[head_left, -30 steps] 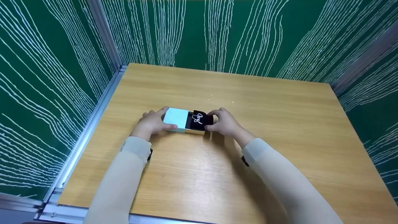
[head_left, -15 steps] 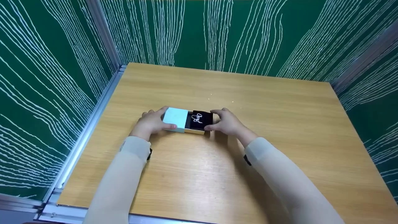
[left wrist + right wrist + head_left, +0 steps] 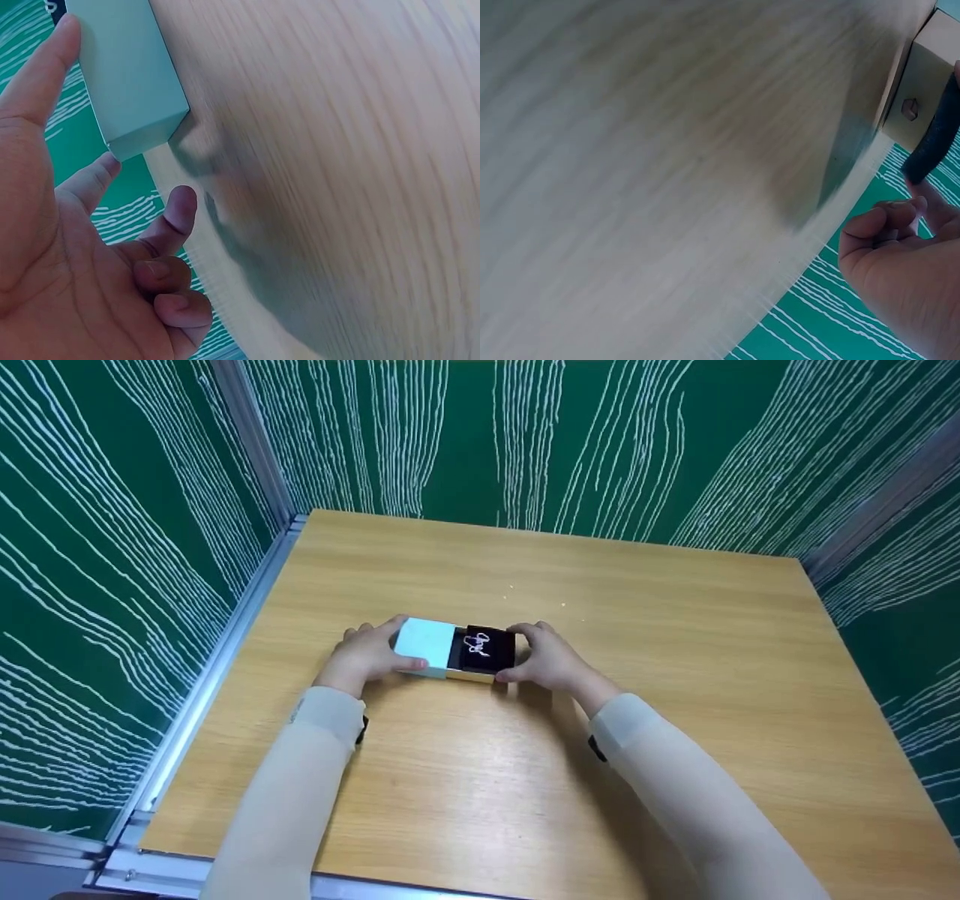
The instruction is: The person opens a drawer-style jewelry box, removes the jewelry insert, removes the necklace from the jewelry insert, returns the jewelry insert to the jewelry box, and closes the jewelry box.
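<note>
A light blue box sleeve [image 3: 424,643] sits on the table, its gold-sided drawer [image 3: 470,676] slid partly out to the right. My left hand [image 3: 364,656] grips the sleeve between thumb and fingers at its left end; the left wrist view shows the thumb on one edge of the box [image 3: 127,67] and the other fingers loosely curled. On the drawer lies a black cloth pouch [image 3: 495,654] with white lettering. My right hand [image 3: 551,660] pinches the right edge of the pouch. In the right wrist view the pouch [image 3: 939,135] overhangs the drawer's end.
The wooden table [image 3: 450,780] carries a few tiny pale specks beyond the box. Green panels [image 3: 465,450] with white wavy lines stand behind and at both sides, framed by metal posts [image 3: 259,442]. A metal rail runs along the table's left edge.
The pouch, bulging and skewed at its right end before, now lies flatter and squarer over the drawer. My right fingers have shifted slightly at its edge; my left hand stays put.
</note>
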`<state>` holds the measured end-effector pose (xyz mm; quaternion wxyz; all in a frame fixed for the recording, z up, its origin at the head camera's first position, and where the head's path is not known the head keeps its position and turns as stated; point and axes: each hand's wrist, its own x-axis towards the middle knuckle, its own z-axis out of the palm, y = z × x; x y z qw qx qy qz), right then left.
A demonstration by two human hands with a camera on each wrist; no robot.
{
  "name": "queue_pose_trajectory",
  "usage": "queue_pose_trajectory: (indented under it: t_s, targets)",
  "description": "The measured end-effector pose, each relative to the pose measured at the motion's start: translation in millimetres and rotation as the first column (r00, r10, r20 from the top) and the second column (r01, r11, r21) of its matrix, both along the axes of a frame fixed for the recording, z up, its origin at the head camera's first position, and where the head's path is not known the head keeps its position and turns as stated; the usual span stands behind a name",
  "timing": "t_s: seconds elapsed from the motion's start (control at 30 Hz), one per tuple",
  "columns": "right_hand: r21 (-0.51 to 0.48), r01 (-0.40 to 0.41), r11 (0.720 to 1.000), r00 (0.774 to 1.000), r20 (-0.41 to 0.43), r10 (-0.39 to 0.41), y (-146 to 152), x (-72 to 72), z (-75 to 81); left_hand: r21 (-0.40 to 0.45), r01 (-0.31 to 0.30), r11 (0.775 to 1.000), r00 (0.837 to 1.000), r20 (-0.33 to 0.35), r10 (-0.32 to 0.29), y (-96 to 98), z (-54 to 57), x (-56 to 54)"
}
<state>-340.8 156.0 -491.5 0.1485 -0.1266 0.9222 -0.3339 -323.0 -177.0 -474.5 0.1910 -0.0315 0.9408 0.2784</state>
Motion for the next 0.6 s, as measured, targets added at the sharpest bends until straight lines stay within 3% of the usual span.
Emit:
queue_pose_trajectory:
  t_s: [0.37,0.6]
  targets:
    - [-0.106,0.034,0.994,0.999,-0.02,-0.036,7.0,4.0,1.8,-0.009,-0.004,1.0,1.0,-0.018,0.003,0.2,2.3,1.8]
    - [-0.189,0.05,0.981,0.998,-0.027,-0.056,14.3,8.9,1.3,-0.03,0.029,0.999,0.997,-0.064,-0.03,1.4,4.3,2.9]
